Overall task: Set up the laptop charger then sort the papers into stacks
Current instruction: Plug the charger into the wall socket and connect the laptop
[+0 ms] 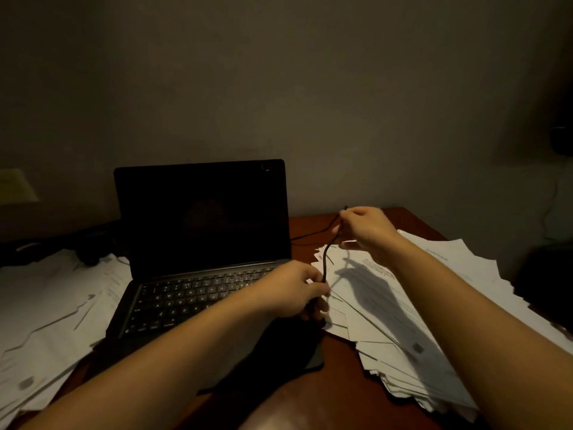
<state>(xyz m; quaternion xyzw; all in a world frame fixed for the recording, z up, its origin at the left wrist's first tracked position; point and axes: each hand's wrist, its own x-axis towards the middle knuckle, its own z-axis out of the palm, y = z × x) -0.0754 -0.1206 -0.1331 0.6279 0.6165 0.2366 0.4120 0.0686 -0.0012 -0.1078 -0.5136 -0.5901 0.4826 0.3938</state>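
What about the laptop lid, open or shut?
Open: the laptop lid stands upright behind the keyboard; its screen is dark.

I log dim, warm light; right hand (pixel 367 231) casts hard shadow on papers (pixel 387 346); corners dark; edges bowed.

Laptop keys (pixel 192 301) show letters; print on papers (pixel 387 346) is unreadable.

One open laptop (pixel 198 243) on one wooden desk (pixel 341 367). Two bare hands are in view, the left hand (pixel 297 290) and the right hand (pixel 366 228), sharing one dark charger cable (pixel 325 259). Two loose heaps of papers, the left heap (pixel 46 305) and the right heap (pixel 434 305); the sheets are too many to count.
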